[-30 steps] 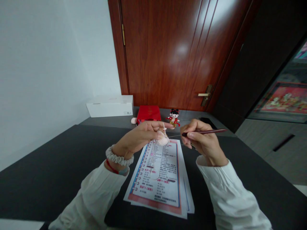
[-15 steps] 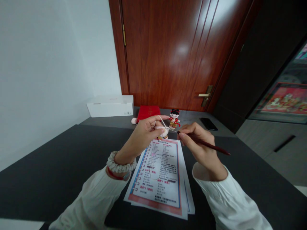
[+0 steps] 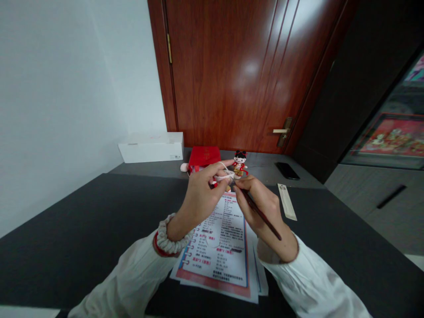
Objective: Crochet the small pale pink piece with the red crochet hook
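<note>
Head view: the left hand (image 3: 203, 190) pinches a small white crochet piece (image 3: 225, 176) between thumb and fingers, with a strand of white yarn (image 3: 223, 164) running up over its extended index finger. The right hand (image 3: 260, 201) grasps a crochet hook (image 3: 263, 214) like a pen, thumb and index finger closed near the front of its dark brown handle, whose rear end slopes back over the wrist. The hook's thin shaft reaches the piece; whether its tip sits inside a stitch is too small to tell.

The piece is held up just beyond the top edge of the printed pattern sheets (image 3: 218, 265), with the fingertips of both hands nearly meeting around it. The sheets lie between the forearms, their lower edges slightly fanned; the right wrist covers part of their right edge, and a grey scrunchie (image 3: 168, 234) overlaps the left one.

Broad stretches of the black tabletop (image 3: 66, 229) lie outside both sleeves, reaching the white wall on the left and the cabinet side on the right. Beyond the right hand lie a narrow pale packet (image 3: 287, 202) and, farther back, a black phone (image 3: 287, 171). A crocheted doll (image 3: 240, 164) stands close behind the fingertips, a red box (image 3: 204, 154) to its left, and a long white box (image 3: 150, 148) near the wooden door (image 3: 225, 75).
</note>
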The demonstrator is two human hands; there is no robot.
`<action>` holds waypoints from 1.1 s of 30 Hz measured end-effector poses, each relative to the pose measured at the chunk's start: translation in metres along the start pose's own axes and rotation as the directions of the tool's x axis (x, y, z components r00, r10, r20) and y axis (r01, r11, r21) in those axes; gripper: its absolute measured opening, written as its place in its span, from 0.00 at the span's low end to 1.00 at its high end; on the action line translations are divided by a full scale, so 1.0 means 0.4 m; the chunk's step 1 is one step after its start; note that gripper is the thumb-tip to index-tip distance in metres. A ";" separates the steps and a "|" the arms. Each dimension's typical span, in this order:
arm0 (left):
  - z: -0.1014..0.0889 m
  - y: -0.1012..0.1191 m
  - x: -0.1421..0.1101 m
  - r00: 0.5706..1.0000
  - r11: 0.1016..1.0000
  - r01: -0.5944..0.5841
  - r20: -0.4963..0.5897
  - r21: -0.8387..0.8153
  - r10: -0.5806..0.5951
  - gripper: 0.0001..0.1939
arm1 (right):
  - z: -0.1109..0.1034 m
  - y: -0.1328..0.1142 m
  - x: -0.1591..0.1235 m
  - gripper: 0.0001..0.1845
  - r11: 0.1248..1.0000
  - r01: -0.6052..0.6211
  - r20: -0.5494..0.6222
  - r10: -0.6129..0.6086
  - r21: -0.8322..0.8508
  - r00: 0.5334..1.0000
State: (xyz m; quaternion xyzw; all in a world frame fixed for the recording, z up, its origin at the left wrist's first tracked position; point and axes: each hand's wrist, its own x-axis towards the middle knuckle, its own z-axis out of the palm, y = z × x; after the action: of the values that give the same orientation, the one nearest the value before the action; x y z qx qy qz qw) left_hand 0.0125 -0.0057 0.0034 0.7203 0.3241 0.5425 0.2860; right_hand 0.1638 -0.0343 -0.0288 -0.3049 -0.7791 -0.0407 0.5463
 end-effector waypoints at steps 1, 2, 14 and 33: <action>0.000 0.000 -0.001 0.999 0.998 0.029 0.027 -0.060 -0.027 0.17 | 0.002 0.009 0.000 0.06 0.999 0.051 0.021 -0.050 -0.016 0.999; 0.000 -0.002 -0.003 0.996 0.988 0.075 0.062 -0.139 -0.067 0.18 | 0.002 0.019 0.000 0.07 0.993 0.113 0.049 -0.111 -0.039 0.993; 0.012 -0.030 0.010 0.959 0.822 0.283 0.132 -0.495 -0.251 0.23 | 0.011 0.030 0.004 0.09 0.895 0.309 0.125 -0.284 -0.320 0.951; -0.013 -0.062 -0.012 0.961 0.897 0.218 0.243 -0.384 -0.129 0.28 | -0.035 0.058 -0.007 0.06 0.648 -0.380 0.124 0.405 0.660 0.906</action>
State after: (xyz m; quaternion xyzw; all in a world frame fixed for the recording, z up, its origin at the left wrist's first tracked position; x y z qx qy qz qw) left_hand 0.0026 0.0064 -0.0173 0.6666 0.2352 0.4904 0.5098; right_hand 0.1881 -0.0223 -0.0318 -0.2478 -0.6463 0.3561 0.6278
